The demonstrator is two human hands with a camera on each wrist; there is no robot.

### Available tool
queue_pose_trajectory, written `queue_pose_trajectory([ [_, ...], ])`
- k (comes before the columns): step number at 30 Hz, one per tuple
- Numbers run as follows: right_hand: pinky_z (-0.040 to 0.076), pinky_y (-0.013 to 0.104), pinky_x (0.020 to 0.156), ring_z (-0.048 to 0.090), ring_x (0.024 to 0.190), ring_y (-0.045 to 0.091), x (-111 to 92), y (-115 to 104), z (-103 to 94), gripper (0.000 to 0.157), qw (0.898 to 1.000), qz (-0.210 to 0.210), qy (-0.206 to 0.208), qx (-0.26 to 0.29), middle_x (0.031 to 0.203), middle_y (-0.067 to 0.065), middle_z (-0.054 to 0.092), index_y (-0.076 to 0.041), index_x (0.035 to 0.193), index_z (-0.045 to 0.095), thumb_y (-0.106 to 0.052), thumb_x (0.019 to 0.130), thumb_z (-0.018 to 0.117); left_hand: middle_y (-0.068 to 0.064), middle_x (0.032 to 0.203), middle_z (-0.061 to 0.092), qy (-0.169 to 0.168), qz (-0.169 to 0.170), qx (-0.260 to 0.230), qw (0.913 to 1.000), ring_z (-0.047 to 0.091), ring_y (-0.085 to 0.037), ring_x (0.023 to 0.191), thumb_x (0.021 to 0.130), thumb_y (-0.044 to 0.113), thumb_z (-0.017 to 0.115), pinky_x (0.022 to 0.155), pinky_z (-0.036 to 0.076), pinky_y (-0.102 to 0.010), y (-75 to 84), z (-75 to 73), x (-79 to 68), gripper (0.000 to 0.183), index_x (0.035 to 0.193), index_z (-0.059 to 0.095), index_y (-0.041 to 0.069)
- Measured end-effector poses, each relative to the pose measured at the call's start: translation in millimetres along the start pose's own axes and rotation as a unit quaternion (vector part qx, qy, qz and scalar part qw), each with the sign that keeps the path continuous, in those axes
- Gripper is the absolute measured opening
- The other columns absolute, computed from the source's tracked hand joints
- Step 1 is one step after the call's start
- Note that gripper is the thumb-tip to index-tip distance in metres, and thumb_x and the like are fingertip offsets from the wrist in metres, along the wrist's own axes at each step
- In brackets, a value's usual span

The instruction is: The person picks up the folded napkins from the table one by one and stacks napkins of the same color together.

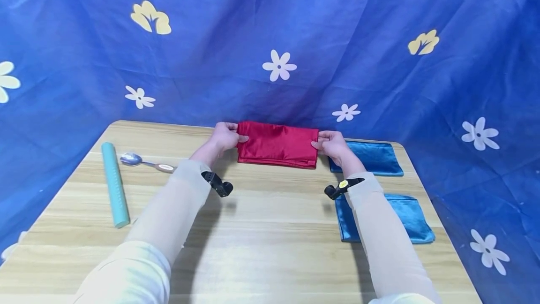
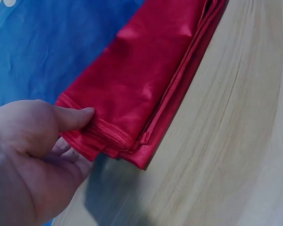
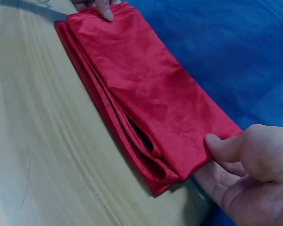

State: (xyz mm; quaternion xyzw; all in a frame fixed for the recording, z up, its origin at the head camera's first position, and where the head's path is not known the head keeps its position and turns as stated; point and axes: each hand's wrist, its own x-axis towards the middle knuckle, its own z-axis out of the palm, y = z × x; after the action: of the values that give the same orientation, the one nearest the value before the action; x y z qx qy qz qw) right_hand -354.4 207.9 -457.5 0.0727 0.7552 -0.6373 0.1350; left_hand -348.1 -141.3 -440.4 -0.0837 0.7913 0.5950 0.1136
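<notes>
A shiny red cloth (image 1: 278,144), folded into a layered rectangle, is at the table's back edge in the head view. My left hand (image 1: 225,136) pinches its left end, thumb on top and fingers underneath. At the opposite end my right hand (image 1: 332,144) pinches it the same way. The left wrist view shows the left thumb on the stacked layers of the red cloth (image 2: 127,84), with the other fingers partly hidden below. Looped folds along the near side of the red cloth (image 3: 146,94) show in the right wrist view.
Two folded blue cloths, a back one (image 1: 375,157) and a nearer one (image 1: 407,219), lie at the right, partly behind my right arm. On the left are a teal rod (image 1: 115,184) and a spoon (image 1: 145,161). A blue flowered curtain (image 1: 211,60) hangs behind the wooden table (image 1: 270,238).
</notes>
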Motion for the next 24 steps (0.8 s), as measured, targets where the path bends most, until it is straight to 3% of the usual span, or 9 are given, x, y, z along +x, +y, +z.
queue_pose_trajectory([
  [2, 0.060, 0.040, 0.094, 0.071, 0.095, 0.017, -0.9, 0.6, 0.6, 0.048, 1.000, -0.001, -0.011, -0.001, 0.129, 0.024, 0.066, 0.008, 0.145, 0.055, 0.004, 0.099, 0.071, -0.023, 0.142, 0.058, -0.009, 0.000, -0.004, 1.0000, 0.059, -0.030, 0.126, 0.096, -0.001, 0.076, 0.110, 0.048, -0.039, -0.3, 0.6, -0.7, 0.053, 0.144, 0.054, -0.007],
  [5, 0.062, 0.039, 0.088, 0.073, 0.091, 0.017, -2.5, 0.3, 1.9, 0.048, 1.000, -0.006, -0.017, -0.004, 0.127, 0.025, 0.066, 0.007, 0.144, 0.056, 0.006, 0.099, 0.070, -0.021, 0.141, 0.059, -0.026, -0.007, -0.009, 0.9996, 0.060, -0.027, 0.120, 0.097, -0.001, 0.074, 0.103, 0.053, -0.038, 0.0, 1.8, -2.2, 0.053, 0.145, 0.055, -0.004],
  [11, 0.062, 0.041, 0.090, 0.072, 0.095, 0.020, -4.5, 1.6, 2.9, 0.044, 1.000, -0.004, 0.003, -0.022, 0.129, 0.025, 0.066, 0.008, 0.142, 0.058, 0.002, 0.100, 0.070, -0.021, 0.133, 0.061, -0.043, -0.028, -0.019, 0.9985, 0.066, -0.025, 0.108, 0.100, -0.003, 0.069, 0.099, 0.057, -0.038, -2.4, 3.7, -3.9, 0.051, 0.147, 0.049, -0.007],
  [14, 0.059, 0.040, 0.095, 0.073, 0.097, 0.020, -3.5, 4.0, 3.5, 0.047, 0.999, 0.008, 0.005, -0.035, 0.130, 0.023, 0.066, 0.009, 0.144, 0.056, -0.001, 0.101, 0.071, -0.019, 0.120, 0.064, -0.035, -0.015, 0.036, 0.9986, 0.066, -0.023, 0.098, 0.103, 0.003, 0.068, 0.092, 0.057, -0.031, -4.6, 3.6, -3.8, 0.044, 0.142, 0.052, -0.009],
  [18, 0.060, 0.036, 0.093, 0.073, 0.089, 0.016, -1.7, 5.5, 4.5, 0.047, 1.000, 0.008, 0.000, -0.029, 0.121, 0.019, 0.068, 0.011, 0.143, 0.055, -0.001, 0.101, 0.071, -0.014, 0.107, 0.065, -0.011, 0.021, 0.137, 0.9902, 0.059, -0.021, 0.094, 0.102, 0.010, 0.070, 0.081, 0.048, -0.025, -5.7, 3.6, -2.5, 0.039, 0.133, 0.059, -0.010],
  [24, 0.063, 0.031, 0.080, 0.072, 0.082, 0.013, -2.1, 4.5, 5.0, 0.038, 1.000, -0.006, 0.012, -0.003, 0.115, 0.018, 0.071, 0.012, 0.136, 0.061, 0.002, 0.100, 0.070, -0.020, 0.109, 0.066, -0.005, 0.022, 0.123, 0.9921, 0.063, -0.025, 0.094, 0.101, 0.007, 0.071, 0.080, 0.055, -0.029, -4.3, 1.7, -2.0, 0.033, 0.125, 0.063, -0.013],
])
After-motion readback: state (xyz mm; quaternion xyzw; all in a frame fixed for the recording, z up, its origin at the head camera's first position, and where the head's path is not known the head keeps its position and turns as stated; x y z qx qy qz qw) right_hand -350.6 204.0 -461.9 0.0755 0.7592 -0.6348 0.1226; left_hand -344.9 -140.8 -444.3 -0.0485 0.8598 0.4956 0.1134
